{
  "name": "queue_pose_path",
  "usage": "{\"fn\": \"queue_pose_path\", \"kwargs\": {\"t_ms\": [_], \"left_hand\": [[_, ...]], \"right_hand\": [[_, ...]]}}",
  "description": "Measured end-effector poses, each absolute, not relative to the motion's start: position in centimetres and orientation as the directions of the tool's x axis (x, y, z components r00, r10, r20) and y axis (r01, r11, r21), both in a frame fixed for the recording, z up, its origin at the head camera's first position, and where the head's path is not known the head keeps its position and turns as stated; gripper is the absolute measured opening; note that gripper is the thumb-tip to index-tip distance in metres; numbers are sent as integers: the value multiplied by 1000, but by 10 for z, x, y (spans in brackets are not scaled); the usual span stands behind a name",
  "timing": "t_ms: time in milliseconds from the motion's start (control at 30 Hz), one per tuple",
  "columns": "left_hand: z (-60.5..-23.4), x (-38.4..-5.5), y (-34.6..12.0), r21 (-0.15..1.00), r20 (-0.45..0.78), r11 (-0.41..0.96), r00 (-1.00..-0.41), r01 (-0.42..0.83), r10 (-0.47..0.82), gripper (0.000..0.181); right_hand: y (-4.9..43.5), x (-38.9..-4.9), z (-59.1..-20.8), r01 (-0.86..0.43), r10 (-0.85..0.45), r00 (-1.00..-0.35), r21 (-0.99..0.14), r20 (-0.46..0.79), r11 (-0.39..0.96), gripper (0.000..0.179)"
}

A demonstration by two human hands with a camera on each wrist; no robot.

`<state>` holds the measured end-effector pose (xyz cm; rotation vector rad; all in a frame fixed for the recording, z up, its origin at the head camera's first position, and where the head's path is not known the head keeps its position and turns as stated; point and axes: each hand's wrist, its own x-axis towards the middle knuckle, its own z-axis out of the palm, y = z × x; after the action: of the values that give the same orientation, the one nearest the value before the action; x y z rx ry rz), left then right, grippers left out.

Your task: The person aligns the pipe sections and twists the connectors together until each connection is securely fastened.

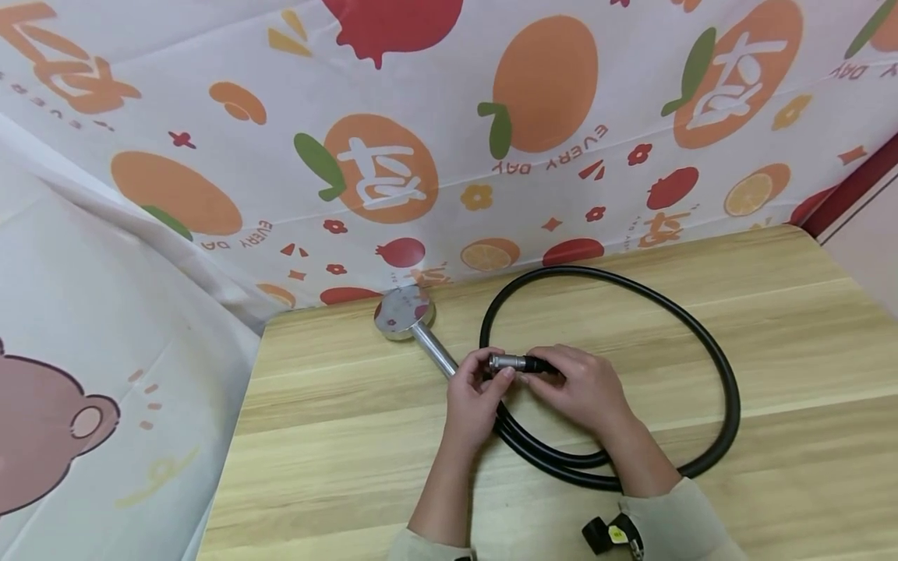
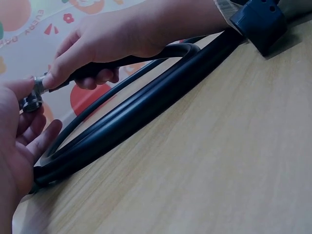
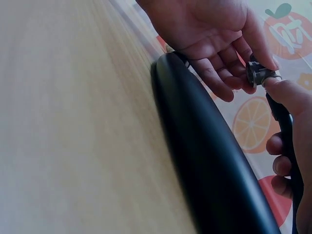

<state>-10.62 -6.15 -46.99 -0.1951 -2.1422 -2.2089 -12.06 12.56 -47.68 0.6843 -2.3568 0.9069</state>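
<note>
In the head view a black hose (image 1: 731, 389) lies looped on the wooden table. One end of it has a silver metal connector (image 1: 507, 362), raised between the two hands. My left hand (image 1: 471, 403) pinches this connector between thumb and fingers; its other fingers are spread loosely in the right wrist view. With curled fingers, my right hand (image 1: 588, 388) grips the black hose end just behind the metal, thumb close to the connector (image 3: 261, 74). A chrome shower head (image 1: 401, 315) lies at the table's back left, its handle reaching toward the left hand, which hides the handle's lower end.
Behind the wooden table (image 1: 337, 444) hangs a fruit-print cloth (image 1: 456, 101) along the back edge. Another pale cloth (image 1: 140, 327) with a cartoon print covers the left side. A black wrist device (image 1: 609, 534) sits at the right sleeve.
</note>
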Motion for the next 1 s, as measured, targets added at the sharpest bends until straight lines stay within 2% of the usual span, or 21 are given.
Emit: {"fn": "queue_pose_path", "kwargs": {"t_ms": [100, 333, 533, 833, 1000], "left_hand": [[-470, -106, -62, 992, 127, -26, -991, 126, 41, 35], [-471, -105, -61, 990, 135, -50, -990, 134, 26, 25], [-468, -106, -60, 992, 118, -42, -992, 116, 48, 28], [-471, -107, -63, 995, 99, 4, -992, 99, 82, 28], [-470, -108, -65, 993, 103, 38, -989, 107, 108, 26]], "right_hand": [[126, -121, -478, -613, -264, -735, -445, 625, 652, 32], [125, -122, -479, -627, -272, -719, -428, 640, 650, 39], [126, -124, -476, -629, -263, -705, -410, 658, 661, 34], [124, -120, -476, -578, -290, -753, -384, 591, 720, 30], [124, -120, -476, -590, -313, -752, -381, 580, 712, 26]]}}
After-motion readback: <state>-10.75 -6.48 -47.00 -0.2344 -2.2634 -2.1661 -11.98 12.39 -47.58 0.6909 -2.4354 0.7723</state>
